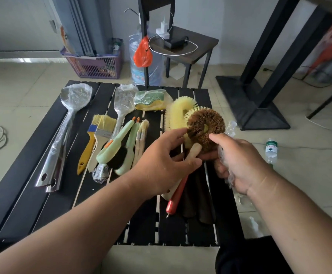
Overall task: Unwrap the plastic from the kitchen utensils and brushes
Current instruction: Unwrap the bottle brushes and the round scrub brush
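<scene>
Over the black slatted table (32,171), my left hand (161,161) and my right hand (238,163) meet around a round brown bristle brush (205,127) with a short wooden handle (194,151). The left thumb and fingers pinch that handle. My right hand grips crumpled clear plastic wrap (225,161) and touches the brush's underside. A yellow loop brush (178,113) with a red handle (178,196) lies beneath. Still wrapped in plastic are a steel ladle (70,107), a slotted turner (123,103) and a green-yellow sponge (151,99).
Two paint brushes (99,133), green scrub brushes (117,143) and a small wrapped bundle (100,173) lie mid-table. On the floor stand a water bottle (270,150), a purple basket (96,60), a side table (190,46) and a black table base (254,103).
</scene>
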